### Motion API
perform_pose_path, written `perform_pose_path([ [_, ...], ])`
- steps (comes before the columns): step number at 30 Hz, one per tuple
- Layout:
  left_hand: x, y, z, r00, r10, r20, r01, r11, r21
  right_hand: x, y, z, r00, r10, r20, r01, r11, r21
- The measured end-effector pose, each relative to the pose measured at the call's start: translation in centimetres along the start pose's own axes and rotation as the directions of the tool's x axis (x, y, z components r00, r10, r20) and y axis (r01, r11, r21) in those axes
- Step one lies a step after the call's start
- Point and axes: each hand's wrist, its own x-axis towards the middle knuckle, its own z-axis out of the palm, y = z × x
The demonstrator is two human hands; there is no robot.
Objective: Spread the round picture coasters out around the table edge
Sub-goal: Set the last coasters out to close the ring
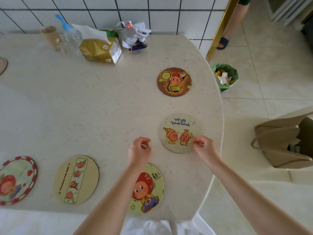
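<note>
Several round picture coasters lie flat on the cream table (pixel 84 107). A dark brown one (pixel 174 81) sits far right. A pale "we are Twinkle Twinkle" coaster (pixel 177 131) lies near the right edge; my right hand (pixel 204 146) pinches its lower right rim. My left hand (pixel 139 150) hovers loosely curled, holding nothing, just left of it. My left forearm partly covers a red-hat character coaster (pixel 149 189) at the near edge. Further left lie a yellow strip-picture coaster (pixel 76 180) and a red-bordered one (pixel 17 180).
At the back by the tiled wall stand a paper cup (pixel 50 37), a plastic bottle (pixel 72 36), a gold snack bag (pixel 100 50) and crumpled wrapping (pixel 133 36). Right of the table are a green-lined bin (pixel 225 76), a beige bag (pixel 284 141) and a person's leg (pixel 232 26).
</note>
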Motion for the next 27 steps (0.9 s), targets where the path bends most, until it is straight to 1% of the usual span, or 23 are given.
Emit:
perform_pose_path([
  [2,-2.2,-1.7,-1.0,0.999,0.032,-0.032,-0.031,0.999,0.016,-2.3,0.5,1.2,0.998,-0.011,0.064,0.011,1.000,-0.011],
  [4,-4.3,-3.5,-2.0,0.995,0.055,-0.084,-0.053,0.998,0.025,-4.4,1.1,2.6,0.991,-0.002,0.131,-0.001,1.000,0.025],
  [6,-6.4,-5.4,-2.8,0.988,0.025,-0.151,-0.023,1.000,0.014,-6.4,1.5,4.1,0.980,0.008,0.201,-0.019,0.998,0.054],
  [7,-7.4,-6.3,-3.1,0.984,-0.012,-0.178,0.012,1.000,-0.003,-7.2,1.6,4.8,0.973,0.005,0.232,-0.016,0.999,0.047],
  [9,-9.2,-7.7,-3.5,0.966,-0.139,-0.220,0.122,0.989,-0.088,-8.4,1.7,6.2,0.961,-0.004,0.276,-0.001,1.000,0.016],
  [11,-10.6,-8.8,-3.9,0.930,-0.268,-0.252,0.221,0.955,-0.200,-9.2,1.6,7.5,0.957,-0.012,0.290,0.013,1.000,0.000],
  [12,-11.1,-9.3,-4.1,0.915,-0.308,-0.262,0.250,0.940,-0.230,-9.7,1.5,8.0,0.956,-0.016,0.291,0.020,1.000,-0.009],
  [15,-11.9,-9.9,-4.5,0.890,-0.391,-0.233,0.320,0.902,-0.291,-10.7,1.3,8.9,0.961,0.000,0.276,0.015,0.999,-0.050],
  [18,-12.4,-9.7,-4.5,0.891,-0.424,-0.163,0.349,0.869,-0.351,-11.5,1.2,9.4,0.968,0.059,0.244,-0.049,0.998,-0.045],
  [19,-12.5,-9.6,-4.5,0.882,-0.444,-0.157,0.364,0.855,-0.371,-11.7,1.1,9.6,0.970,0.079,0.228,-0.072,0.997,-0.042],
  [22,-12.3,-9.7,-5.1,0.853,-0.499,-0.151,0.392,0.805,-0.446,-12.2,0.8,10.1,0.978,0.086,0.190,-0.078,0.996,-0.053],
  [24,-12.1,-10.1,-5.7,0.840,-0.529,-0.119,0.413,0.766,-0.493,-12.6,0.6,10.6,0.980,0.125,0.155,-0.114,0.990,-0.078],
  [25,-12.1,-10.1,-5.8,0.841,-0.532,-0.093,0.414,0.746,-0.522,-12.7,0.7,10.6,0.980,0.144,0.138,-0.133,0.987,-0.086],
  [27,-12.0,-10.4,-6.5,0.877,-0.481,-0.015,0.402,0.749,-0.527,-13.1,0.6,11.2,0.980,0.179,0.091,-0.174,0.983,-0.054],
])
